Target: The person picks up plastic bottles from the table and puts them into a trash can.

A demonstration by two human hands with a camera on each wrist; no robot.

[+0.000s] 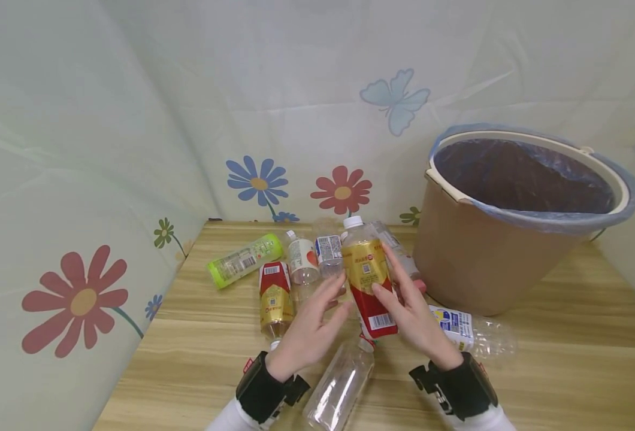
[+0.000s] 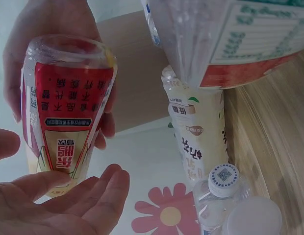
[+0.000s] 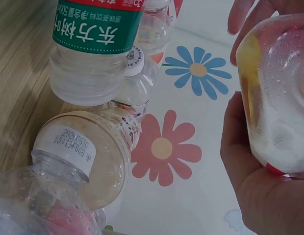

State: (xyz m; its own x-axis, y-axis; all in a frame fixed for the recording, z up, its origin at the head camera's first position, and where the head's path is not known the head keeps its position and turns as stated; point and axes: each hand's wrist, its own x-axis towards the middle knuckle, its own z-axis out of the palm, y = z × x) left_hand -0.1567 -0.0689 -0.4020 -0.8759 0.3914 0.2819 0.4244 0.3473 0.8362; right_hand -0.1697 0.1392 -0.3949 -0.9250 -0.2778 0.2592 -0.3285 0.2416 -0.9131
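Fingers of the right hand [image 1: 417, 318] are bent around the right side of a red-and-gold bottle [image 1: 366, 269], with the thumb lying on its front, so this hand holds it. Fingers of the left hand [image 1: 309, 330] are loosely spread at the left side of the same bottle, very close to it; whether they touch it, I cannot tell. Thus the bottle is between both hands, above the wooden table [image 1: 188, 359], its white cap towards the far side.

On its label, in the left wrist view, I can read 东鹏特饮, and higher, upside down, the words 不能代替. A barcode is also on the label, at the near end.

Left of the hands lies a second red-and-gold bottle [image 1: 276, 293] with a similar label and its own barcode; farther left is a green bottle [image 1: 246, 261], whose small print is not readable.

The right wrist view shows a green-labelled bottle [image 3: 95, 32] with 东方树叶 and 净含量500 in white letters. Nearer than the held bottle lies a clear bottle [image 1: 339, 386]. At the right, far side stands a brown bin [image 1: 468, 257] with a bluish liner [image 1: 627, 197].
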